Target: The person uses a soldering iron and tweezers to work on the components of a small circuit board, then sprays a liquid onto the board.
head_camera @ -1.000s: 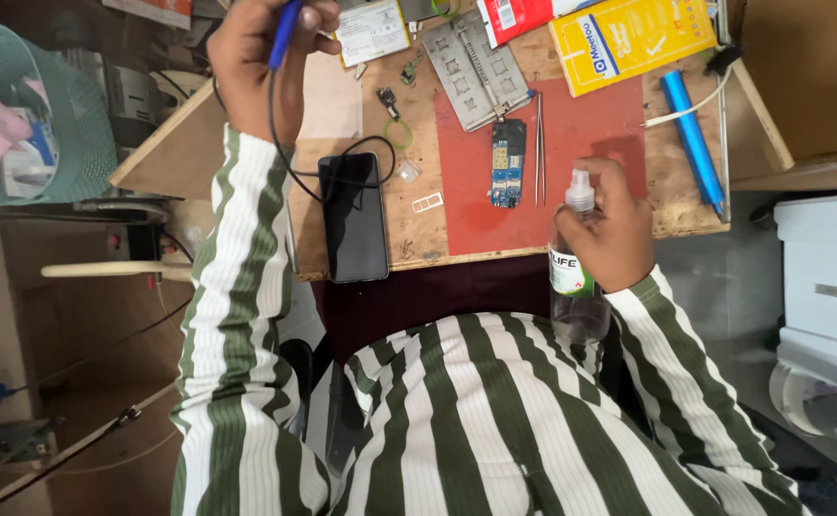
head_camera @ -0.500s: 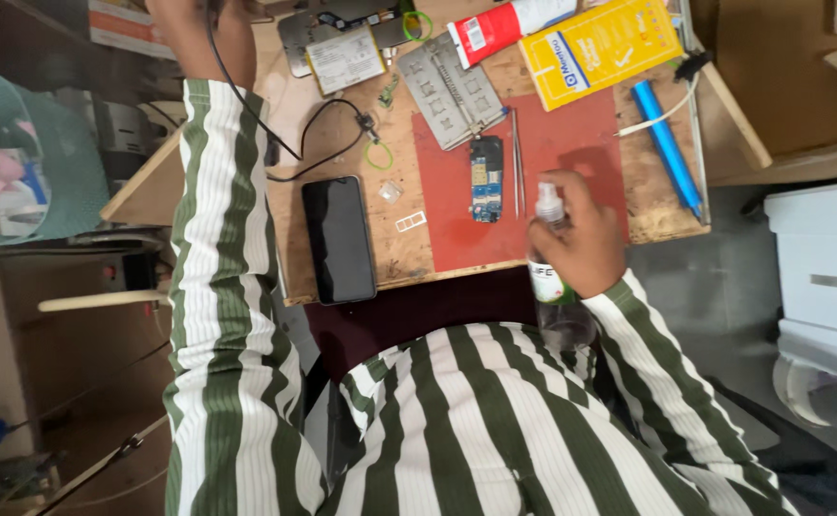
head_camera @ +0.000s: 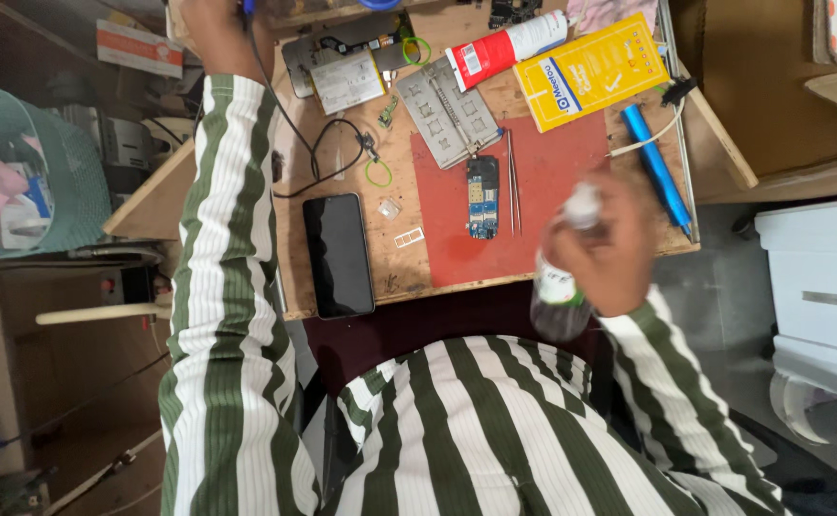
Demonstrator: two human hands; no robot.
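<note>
My right hand [head_camera: 609,250] is closed around a small clear bottle [head_camera: 560,287] with a white cap, held near the front edge of the wooden bench [head_camera: 390,258]; both are blurred. My left hand [head_camera: 216,21] reaches to the top edge of the view and grips a blue-handled tool with a black cable [head_camera: 294,143] trailing down. A small blue circuit board [head_camera: 481,197] lies on the red mat [head_camera: 552,172], beside thin tweezers [head_camera: 512,182]. A black phone [head_camera: 339,254] lies face up left of the mat.
A yellow packet [head_camera: 590,72], a red-and-white tube [head_camera: 504,48], a grey metal plate [head_camera: 449,113] and a blue pen-like tool [head_camera: 657,167] lie on the bench. A teal basket [head_camera: 26,172] stands at left, a white box [head_camera: 820,287] at right.
My left hand has stretched farther up with the tool, almost out of view. My right hand with the bottle has moved right and toward me, off the red mat.
</note>
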